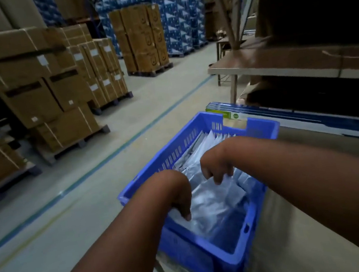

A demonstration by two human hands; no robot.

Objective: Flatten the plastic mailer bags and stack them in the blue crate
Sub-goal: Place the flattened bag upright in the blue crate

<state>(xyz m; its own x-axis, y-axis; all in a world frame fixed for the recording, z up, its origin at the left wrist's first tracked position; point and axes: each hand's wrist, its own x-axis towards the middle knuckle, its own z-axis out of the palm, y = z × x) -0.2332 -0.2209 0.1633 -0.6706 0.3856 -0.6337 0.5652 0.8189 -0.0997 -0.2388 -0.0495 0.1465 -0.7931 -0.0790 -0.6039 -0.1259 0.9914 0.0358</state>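
Two bare hands are reaching into a blue crate [217, 266] of silvery plastic mailer bags.

The left hand [178, 193] is curling its fingers over the near-left edge of the top mailer bag [211, 203], its grip holding that edge just inside the crate's left wall. The right hand [217, 167] is pinching the bag's far edge with fingers pointing down, so the bag is lying stretched between both hands above the crate's interior. More mailer bags [200, 146] are leaning in a row in the far half of the crate. A green and white box [228, 112] is sitting just behind the crate. Stacked cardboard cartons [36, 91] are standing on pallets across the grey floor [49, 234], well apart from the crate.
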